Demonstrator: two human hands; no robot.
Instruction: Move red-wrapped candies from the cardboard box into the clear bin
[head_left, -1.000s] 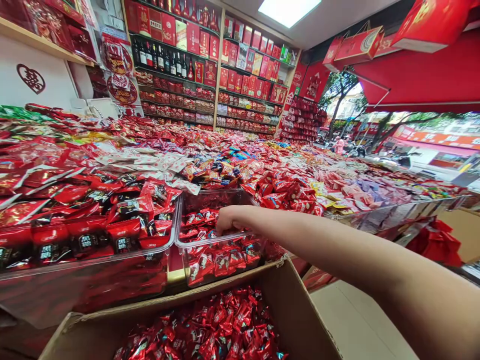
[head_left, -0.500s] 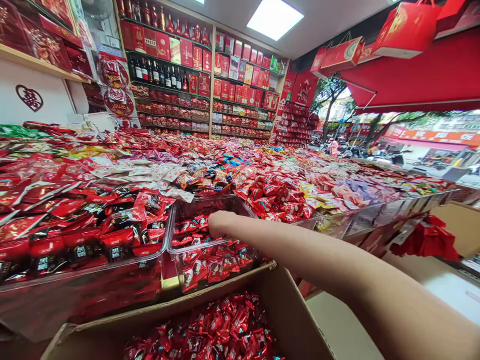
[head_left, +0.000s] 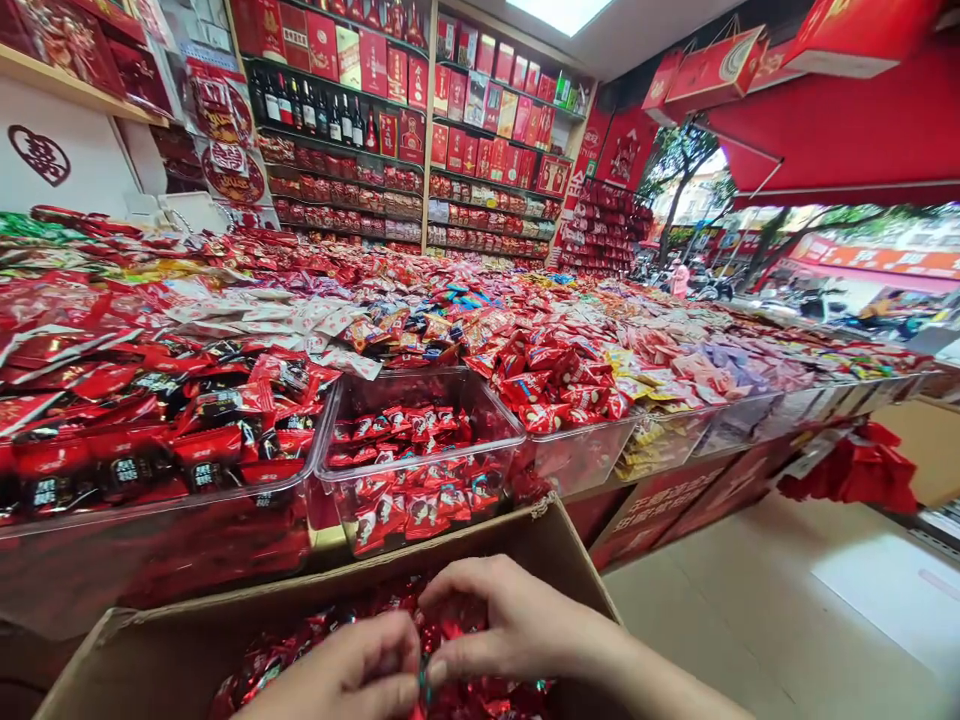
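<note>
Both hands are inside a cardboard box [head_left: 577,550] of red wrapped candies [head_left: 277,655]. My right hand [head_left: 487,625] has its fingers curled and spread around some of the candies. Beside it, my left hand [head_left: 367,665] has bent fingers close to the right fingertips, over the same candies; whatever it may hold is hidden. Just beyond the box stands a clear plastic bin [head_left: 420,465], partly filled with red candies [head_left: 412,425].
Black-and-red candy packets [head_left: 202,450] fill the bin on the left. Heaped red packets [head_left: 555,380] lie to the right, along a long candy display. Shelves of bottles and boxes [head_left: 480,150] stand behind. Red bags [head_left: 855,470] hang at right.
My right hand has left the clear bin and come down into the cardboard box. My left hand has come into view there. The view has tilted down slightly.
</note>
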